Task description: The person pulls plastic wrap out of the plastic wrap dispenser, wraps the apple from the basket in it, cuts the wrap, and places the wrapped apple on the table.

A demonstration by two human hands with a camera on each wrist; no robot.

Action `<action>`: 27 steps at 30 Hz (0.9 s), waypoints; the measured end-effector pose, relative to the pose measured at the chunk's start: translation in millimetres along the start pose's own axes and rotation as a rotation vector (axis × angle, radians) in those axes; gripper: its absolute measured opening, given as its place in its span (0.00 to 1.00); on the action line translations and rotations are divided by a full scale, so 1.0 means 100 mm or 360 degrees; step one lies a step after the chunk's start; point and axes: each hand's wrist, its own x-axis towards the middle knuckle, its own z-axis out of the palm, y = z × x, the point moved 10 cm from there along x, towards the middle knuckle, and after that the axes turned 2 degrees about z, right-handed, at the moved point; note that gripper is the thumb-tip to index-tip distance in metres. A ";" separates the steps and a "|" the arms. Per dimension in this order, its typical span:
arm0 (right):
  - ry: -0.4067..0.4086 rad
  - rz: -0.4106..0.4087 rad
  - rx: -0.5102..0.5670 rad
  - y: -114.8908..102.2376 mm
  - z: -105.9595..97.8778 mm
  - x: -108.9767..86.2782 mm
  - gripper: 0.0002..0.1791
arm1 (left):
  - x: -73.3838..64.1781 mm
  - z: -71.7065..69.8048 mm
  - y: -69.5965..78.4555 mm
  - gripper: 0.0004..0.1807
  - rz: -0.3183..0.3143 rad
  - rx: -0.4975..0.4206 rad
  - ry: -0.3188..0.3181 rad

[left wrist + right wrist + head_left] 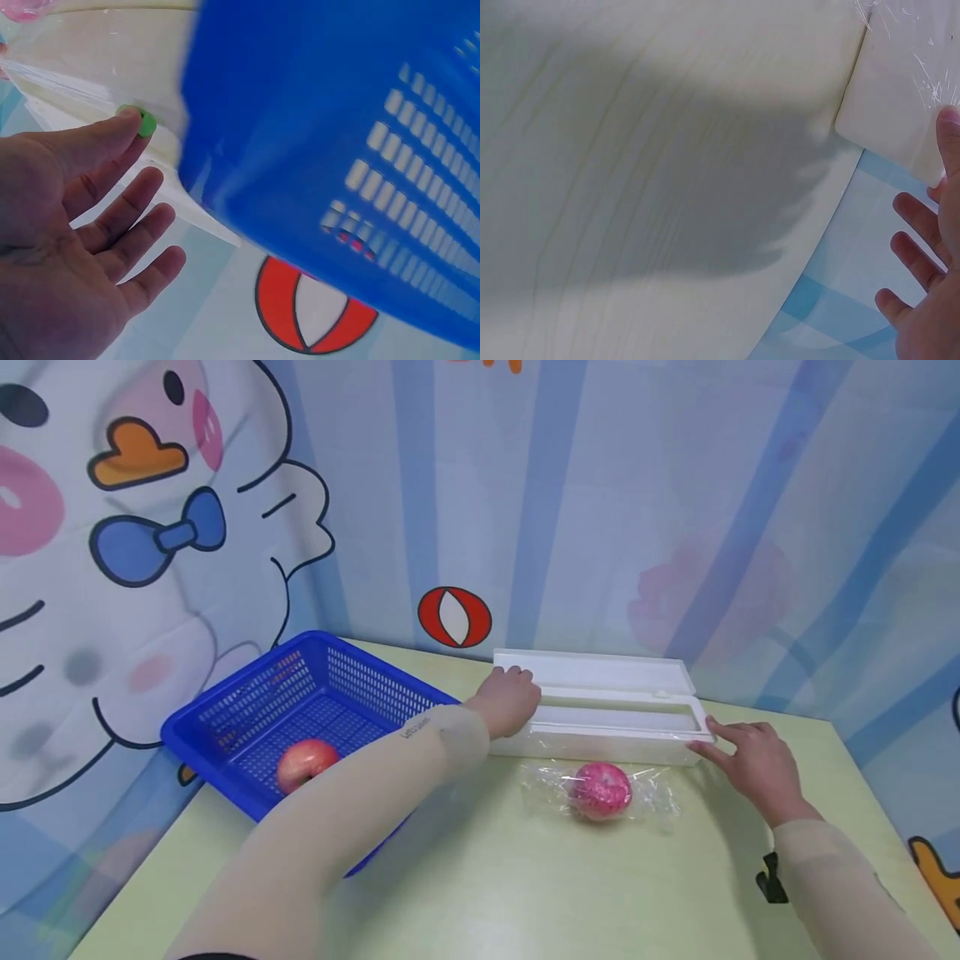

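Note:
A long white cling film dispenser [600, 747] lies near the back of the table with its lid [600, 672] raised. My left hand [510, 700] is at its left end, and in the left wrist view thumb and forefinger pinch a small green piece [147, 124] there. The other left fingers are spread loosely. At the opposite end my right hand [761, 768] grips the dispenser's corner between thumb and forefinger. In front of the dispenser, a pinkish-red apple [602, 791] sits in crinkled clear film [543, 785].
A blue perforated basket [360, 681] stands at the left, with a red apple [306, 764] inside; my left forearm crosses over its near side. A printed cloth backdrop [480, 485] rises behind the table [525, 893]. A black mark [770, 878] shows beside my right sleeve.

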 end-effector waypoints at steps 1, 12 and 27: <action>-0.0004 0.0003 -0.0004 0.01 0.00 0.00 0.36 | -0.01 0.01 -0.02 0.16 -0.0006 0.0013 -0.0013; -0.0001 -0.0021 0.0023 0.07 0.01 -0.05 0.37 | 0.02 0.06 0.00 0.19 -0.0007 0.0005 -0.0076; 0.0090 -0.0075 0.0093 -0.09 0.01 -0.07 0.35 | 0.22 0.05 0.30 0.20 0.0087 0.0157 0.0096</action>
